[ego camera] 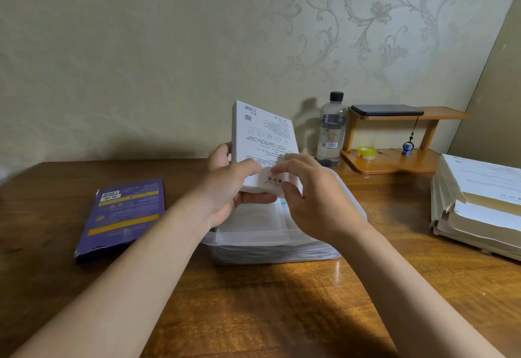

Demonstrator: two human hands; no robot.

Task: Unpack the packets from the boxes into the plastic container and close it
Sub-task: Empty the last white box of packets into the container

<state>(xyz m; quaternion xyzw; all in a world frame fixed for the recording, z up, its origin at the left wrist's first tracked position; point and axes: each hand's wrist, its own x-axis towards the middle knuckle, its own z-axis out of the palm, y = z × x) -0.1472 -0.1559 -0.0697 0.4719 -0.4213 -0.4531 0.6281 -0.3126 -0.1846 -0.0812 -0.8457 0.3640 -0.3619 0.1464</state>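
Holding the white box (263, 135) upright just above the plastic container (270, 240), you have your left hand (228, 185) curled round its lower end, while your right hand (315, 202) pinches a white piece (275, 181) at the box's bottom opening; whether that is a flap or the first packet cannot be told. You seem to be at the emptying step for this box. The container sits open at the middle of the table (267, 301), with pale packets (253, 216) already lying in it. The next move likely calls for drawing the contents straight down and out, keeping the box steady over the opening so nothing slips past the rim. A purple box (124, 216) lies flat at 9 o'clock of the container, well apart. At 1 o'clock stands a bottle (331, 132), close enough to knock if the box swings back. A wooden shelf (394, 160) sits at 2 o'clock and a stack of papers (479, 202) at 3 o'clock.
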